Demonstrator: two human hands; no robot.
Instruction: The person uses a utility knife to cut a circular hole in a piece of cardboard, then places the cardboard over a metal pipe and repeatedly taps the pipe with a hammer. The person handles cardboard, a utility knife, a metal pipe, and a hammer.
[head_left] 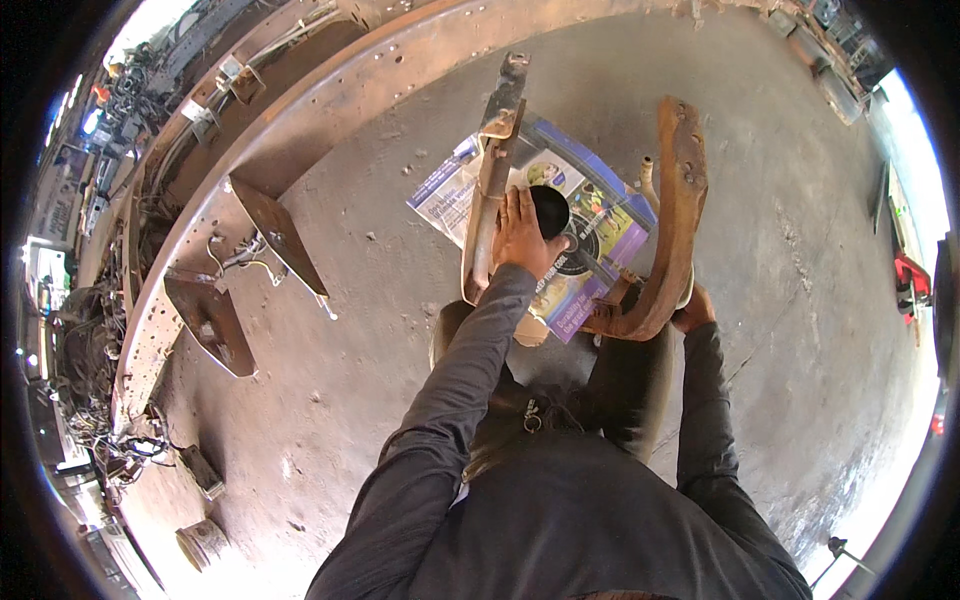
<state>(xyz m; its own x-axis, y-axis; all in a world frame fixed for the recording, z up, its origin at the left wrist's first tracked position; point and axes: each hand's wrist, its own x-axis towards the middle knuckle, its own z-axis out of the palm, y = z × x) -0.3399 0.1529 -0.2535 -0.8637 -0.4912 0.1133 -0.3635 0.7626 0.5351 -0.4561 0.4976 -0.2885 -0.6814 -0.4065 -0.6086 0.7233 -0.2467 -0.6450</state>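
Hands first: my left hand [520,238] lies spread, palm down, over the straighter rusty steel bar [492,180], fingers loosely open and touching a black rounded object [551,210] just beside it; it presses rather than clamps. My right hand [693,310] is mostly hidden under the curved rusty bracket [672,215], and it seems curled round the lower bend, though I cannot tell how firmly. Both metal pieces rest over a printed paper sheet [590,225] spread on the concrete floor [380,250], right in front of my knees. I judge the main risk to be the curved bracket tipping: it stands on edge, and if the right hand's hold is weak it could roll toward the bar and pinch the left fingers. The open palm gives little control, so the bar could slide on the slick paper. Rust edges could cut bare skin. To my left a long riveted steel beam [330,110] with jutting plates [280,235] lies near, a snag if anything swings out.
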